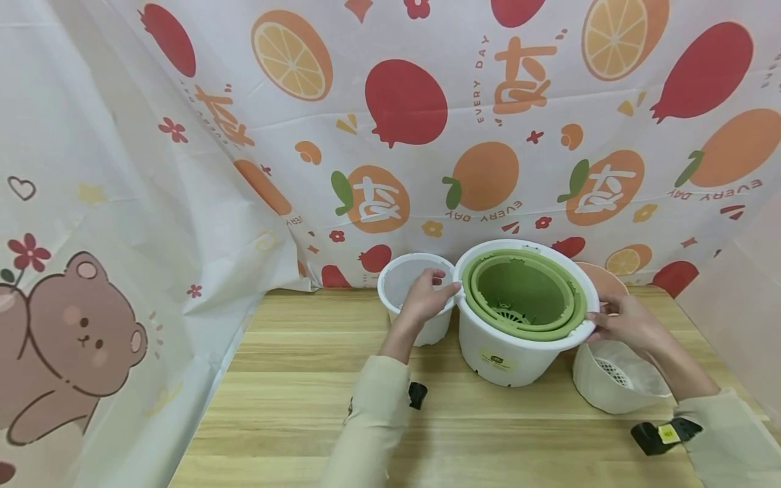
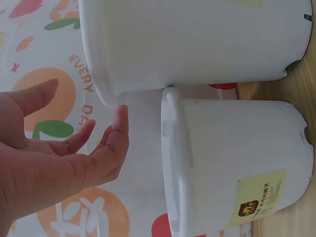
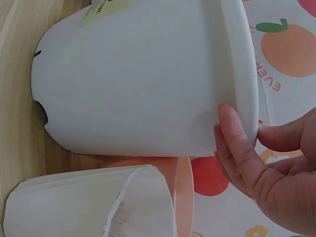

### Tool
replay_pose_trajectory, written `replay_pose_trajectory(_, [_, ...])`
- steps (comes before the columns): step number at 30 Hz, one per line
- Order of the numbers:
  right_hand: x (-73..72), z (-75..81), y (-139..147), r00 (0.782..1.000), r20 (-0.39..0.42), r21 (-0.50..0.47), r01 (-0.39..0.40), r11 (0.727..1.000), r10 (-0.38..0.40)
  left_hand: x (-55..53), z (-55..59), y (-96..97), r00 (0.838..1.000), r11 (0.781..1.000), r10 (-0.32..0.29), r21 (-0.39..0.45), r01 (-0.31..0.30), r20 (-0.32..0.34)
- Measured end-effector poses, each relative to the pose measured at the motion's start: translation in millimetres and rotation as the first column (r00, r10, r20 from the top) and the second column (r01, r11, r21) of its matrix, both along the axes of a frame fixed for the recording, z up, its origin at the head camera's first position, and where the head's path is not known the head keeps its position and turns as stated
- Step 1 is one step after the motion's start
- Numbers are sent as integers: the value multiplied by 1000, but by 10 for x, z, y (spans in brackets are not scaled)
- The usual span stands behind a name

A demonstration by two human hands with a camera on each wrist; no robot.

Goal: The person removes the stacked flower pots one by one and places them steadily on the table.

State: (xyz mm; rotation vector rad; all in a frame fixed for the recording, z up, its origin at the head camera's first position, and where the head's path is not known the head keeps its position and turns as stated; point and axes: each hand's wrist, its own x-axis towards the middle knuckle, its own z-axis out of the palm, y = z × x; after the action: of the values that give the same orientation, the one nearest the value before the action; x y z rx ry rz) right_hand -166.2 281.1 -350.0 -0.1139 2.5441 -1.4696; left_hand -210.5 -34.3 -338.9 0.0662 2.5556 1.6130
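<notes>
A large white flowerpot [image 1: 506, 349] stands on the table with two green pots [image 1: 521, 295] nested inside it. My right hand [image 3: 269, 153] pinches its rim, thumb at the rim's edge and fingers against the outer wall below. On the other side my left hand [image 1: 425, 295] hovers above the smaller white flowerpot [image 2: 237, 163], its fingers loosely spread. One fingertip of the left hand is at the big pot's rim; whether it touches I cannot tell. Both white pots are upright and bear a pale yellow label.
Right of the large pot, a cream-coloured pot [image 1: 601, 390] with a slotted base lies tilted. Behind it an orange pot [image 3: 183, 197] is partly hidden. A fruit-printed cloth [image 1: 403, 196] hangs behind the wooden table [image 1: 293, 379]; another cloth with a bear [image 1: 85, 325] hangs at the left.
</notes>
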Motion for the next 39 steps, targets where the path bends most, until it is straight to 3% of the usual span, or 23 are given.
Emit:
replay_pose_trajectory(13, [3,-2,-8,1000,23,22,-4,1000,3,-29,98,174,997,987,-77,-140,73,-24])
replay_pose_trajectory(20, [-1,0,0,1000,4,0,-13,1000,13,-16,148,272,996,968,-93,-235,94,16])
replay_pose_trajectory(26, [-2,7,-1,1000,7,-5,-12,1000,12,2,209,377,996,925,-88,-371,86,12])
replay_pose_trajectory(32, [-7,6,-1,1000,10,-2,-10,1000,10,18,242,503,999,867,-47,-496,48,15])
replay_pose_trajectory(39, [-16,1,5,1000,11,-15,-8,1000,9,55,217,624,1000,811,-2,-585,-8,-17])
